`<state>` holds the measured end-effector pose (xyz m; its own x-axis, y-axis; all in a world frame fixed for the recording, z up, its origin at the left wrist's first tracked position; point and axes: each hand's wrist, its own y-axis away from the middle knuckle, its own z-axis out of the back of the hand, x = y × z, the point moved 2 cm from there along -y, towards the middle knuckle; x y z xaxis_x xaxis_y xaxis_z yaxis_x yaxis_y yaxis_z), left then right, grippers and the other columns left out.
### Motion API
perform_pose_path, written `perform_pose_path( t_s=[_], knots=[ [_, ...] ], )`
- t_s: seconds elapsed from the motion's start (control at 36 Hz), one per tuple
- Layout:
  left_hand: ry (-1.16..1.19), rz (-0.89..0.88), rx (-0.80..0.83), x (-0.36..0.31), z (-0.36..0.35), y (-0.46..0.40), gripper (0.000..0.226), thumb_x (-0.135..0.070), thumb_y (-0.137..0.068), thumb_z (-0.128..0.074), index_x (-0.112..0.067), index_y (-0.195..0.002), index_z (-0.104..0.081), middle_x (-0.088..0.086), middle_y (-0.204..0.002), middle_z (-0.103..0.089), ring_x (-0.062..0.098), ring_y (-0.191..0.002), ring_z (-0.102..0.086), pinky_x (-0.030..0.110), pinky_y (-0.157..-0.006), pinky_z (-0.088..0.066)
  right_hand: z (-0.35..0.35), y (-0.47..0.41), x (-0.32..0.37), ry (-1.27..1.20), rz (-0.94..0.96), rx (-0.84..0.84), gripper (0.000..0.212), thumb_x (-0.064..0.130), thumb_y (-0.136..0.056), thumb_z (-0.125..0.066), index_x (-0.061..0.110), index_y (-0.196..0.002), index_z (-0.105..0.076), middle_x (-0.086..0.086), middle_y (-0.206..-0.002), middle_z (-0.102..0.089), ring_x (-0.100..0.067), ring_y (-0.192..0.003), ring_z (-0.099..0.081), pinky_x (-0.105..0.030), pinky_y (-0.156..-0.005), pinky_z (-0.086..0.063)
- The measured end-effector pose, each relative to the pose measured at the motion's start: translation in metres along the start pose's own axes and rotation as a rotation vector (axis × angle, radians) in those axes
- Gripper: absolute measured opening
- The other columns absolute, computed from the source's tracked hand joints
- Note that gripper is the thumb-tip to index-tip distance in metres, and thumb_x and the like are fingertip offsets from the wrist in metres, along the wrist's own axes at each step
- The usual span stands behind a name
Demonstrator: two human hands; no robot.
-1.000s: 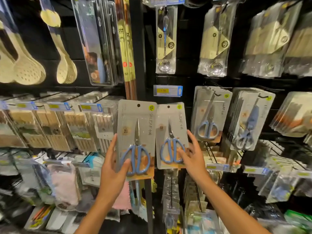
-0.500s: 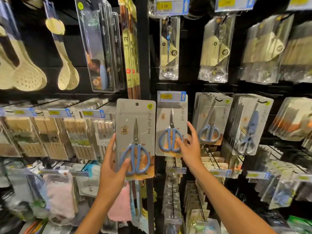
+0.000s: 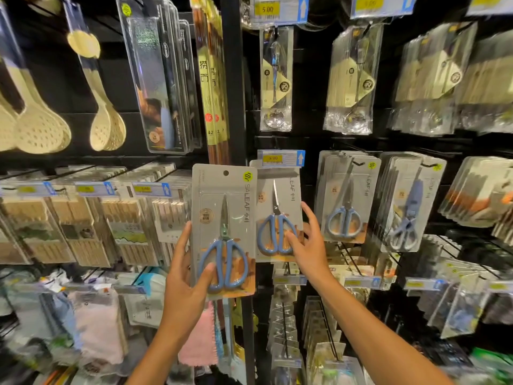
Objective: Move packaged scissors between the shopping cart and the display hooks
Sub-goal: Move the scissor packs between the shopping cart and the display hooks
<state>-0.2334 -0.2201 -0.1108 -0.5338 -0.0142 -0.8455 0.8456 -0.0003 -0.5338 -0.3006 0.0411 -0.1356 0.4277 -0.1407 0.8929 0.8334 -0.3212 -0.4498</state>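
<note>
Head view: left hand grasps "SA LEAF" scissors pack; right hand pinches second pack under "5.00" price tag.

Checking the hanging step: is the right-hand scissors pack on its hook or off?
Cannot tell. The right hand holds the scissors pack upright, its top hidden behind the price tag.

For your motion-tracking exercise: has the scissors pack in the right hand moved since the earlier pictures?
Yes. The right-hand scissors pack rose toward the price tag; its top edge now sits behind it.
</note>
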Motion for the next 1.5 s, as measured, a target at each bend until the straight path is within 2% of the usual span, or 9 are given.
perform_pose_path(
  t_s=[0.17,0.28,0.47,0.64,0.83,1.06,1.19,1.31,1.5],
  knots=[
    [-0.002,-0.022,0.005,0.001,0.0,0.002,0.076,-0.005,-0.092,-0.062,-0.035,-0.153,-0.028,-0.048,-0.136,-0.042,-0.013,-0.128,-0.048,0.007,-0.095,-0.046,0.0,-0.003,0.002,-0.001,0.021,-0.036,0.077,0.008,-0.097,-0.063,0.063,-0.141,-0.032,-0.002,-0.151,-0.046,-0.018,-0.131,-0.054,-0.023,-0.088,-0.058],
    [-0.005,-0.025,0.003,-0.001,0.0,0.002,0.076,-0.006,-0.092,-0.061,-0.033,-0.154,-0.027,-0.052,-0.133,-0.042,-0.017,-0.125,-0.047,0.004,-0.092,-0.045,0.001,0.0,-0.002,0.003,0.028,-0.042,0.078,0.008,-0.097,-0.063,0.066,-0.138,-0.032,-0.002,-0.15,-0.049,-0.018,-0.133,-0.053,-0.043,-0.102,-0.054],
    [0.005,-0.013,-0.011,-0.002,0.002,0.001,0.078,-0.016,-0.087,-0.063,-0.035,-0.154,-0.027,-0.052,-0.134,-0.04,-0.019,-0.126,-0.045,0.004,-0.093,-0.044,0.006,0.003,-0.01,0.027,0.016,-0.035,0.075,0.012,-0.097,-0.064,0.061,-0.143,-0.032,-0.004,-0.151,-0.047,-0.022,-0.137,-0.05,-0.052,-0.105,-0.05],
    [-0.003,-0.004,-0.013,0.001,0.002,0.0,0.077,-0.01,-0.091,-0.064,-0.039,-0.153,-0.029,-0.044,-0.14,-0.043,-0.008,-0.13,-0.048,0.01,-0.097,-0.047,0.009,0.005,-0.003,-0.003,0.037,-0.051,0.075,0.007,-0.097,-0.062,0.06,-0.141,-0.032,-0.005,-0.143,-0.056,-0.012,-0.125,-0.06,-0.041,-0.1,-0.055],
    [-0.02,0.002,-0.016,0.004,-0.001,0.003,0.078,0.0,-0.093,-0.061,-0.037,-0.153,-0.029,-0.048,-0.138,-0.04,-0.014,-0.13,-0.044,0.006,-0.097,-0.044,0.01,0.003,0.001,0.001,0.026,-0.019,0.073,0.004,-0.097,-0.061,0.042,-0.152,-0.03,0.005,-0.138,-0.06,-0.005,-0.122,-0.06,-0.038,-0.101,-0.054],
    [-0.034,0.016,-0.02,0.002,-0.002,0.004,0.077,-0.004,-0.093,-0.062,-0.04,-0.152,-0.029,-0.047,-0.139,-0.04,-0.009,-0.132,-0.046,0.008,-0.099,-0.045,0.008,-0.003,0.001,0.033,0.024,-0.019,0.075,0.007,-0.098,-0.062,0.052,-0.148,-0.03,0.0,-0.146,-0.053,-0.008,-0.124,-0.059,-0.035,-0.098,-0.056],
    [-0.037,0.041,-0.026,0.002,-0.003,0.0,0.078,-0.008,-0.093,-0.064,-0.045,-0.152,-0.029,-0.034,-0.146,-0.043,0.002,-0.134,-0.049,0.023,-0.104,-0.049,0.006,-0.012,0.002,0.031,0.006,-0.036,0.073,0.005,-0.098,-0.06,0.044,-0.151,-0.03,0.001,-0.138,-0.059,-0.008,-0.121,-0.061,-0.04,-0.097,-0.056],
    [-0.026,0.045,-0.031,-0.003,-0.005,-0.003,0.077,-0.007,-0.093,-0.063,-0.043,-0.152,-0.029,-0.037,-0.143,-0.045,0.0,-0.132,-0.051,0.018,-0.101,-0.049,0.006,-0.015,-0.003,0.054,-0.014,-0.049,0.073,0.006,-0.098,-0.06,0.048,-0.149,-0.03,-0.009,-0.125,-0.065,-0.024,-0.109,-0.066,-0.046,-0.089,-0.059],
    [-0.024,0.047,-0.037,-0.011,-0.01,-0.009,0.076,-0.007,-0.093,-0.062,-0.041,-0.152,-0.03,-0.046,-0.138,-0.042,-0.012,-0.13,-0.047,0.011,-0.099,-0.046,0.005,-0.031,-0.013,0.099,-0.036,-0.034,0.072,0.011,-0.1,-0.059,0.047,-0.152,-0.026,0.003,-0.141,-0.056,-0.023,-0.11,-0.065,-0.052,-0.091,-0.056]
  ],
)
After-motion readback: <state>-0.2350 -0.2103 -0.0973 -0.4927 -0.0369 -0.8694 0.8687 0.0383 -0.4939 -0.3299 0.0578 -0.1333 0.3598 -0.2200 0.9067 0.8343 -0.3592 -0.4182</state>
